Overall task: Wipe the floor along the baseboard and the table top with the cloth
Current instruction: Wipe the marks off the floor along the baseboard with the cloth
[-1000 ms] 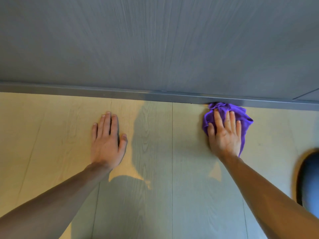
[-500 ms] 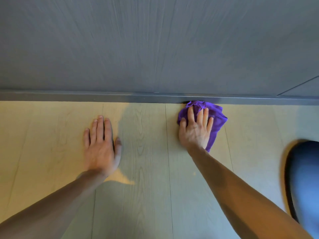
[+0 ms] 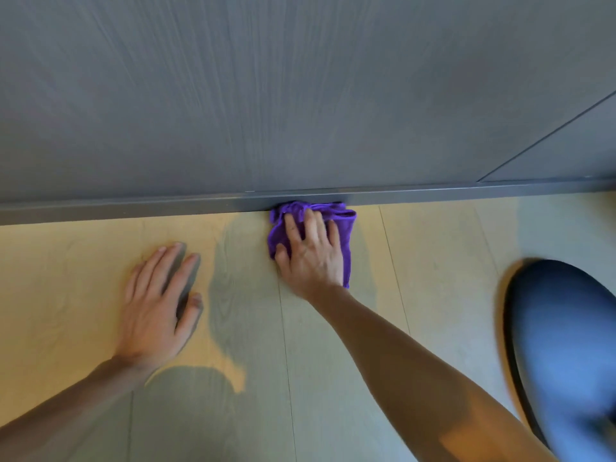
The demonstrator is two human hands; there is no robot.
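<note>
A crumpled purple cloth (image 3: 345, 220) lies on the pale wood-plank floor (image 3: 433, 248), its far edge touching the dark grey baseboard (image 3: 133, 206). My right hand (image 3: 311, 255) lies flat on top of the cloth with fingers spread, pressing it down; much of the cloth is hidden under the palm. To its left, my left hand (image 3: 160, 303) rests flat on the bare floor, fingers apart, holding nothing. No table is in view.
A grey wood-grain wall panel (image 3: 300, 95) rises above the baseboard, with a seam at the upper right. A dark blue rounded object (image 3: 563, 345) sits on the floor at the right edge. Shadows fall on the floor between my arms.
My right hand has slid the cloth leftward along the baseboard, closer to my left hand. The view has shifted, showing more of the blue object at the right.
</note>
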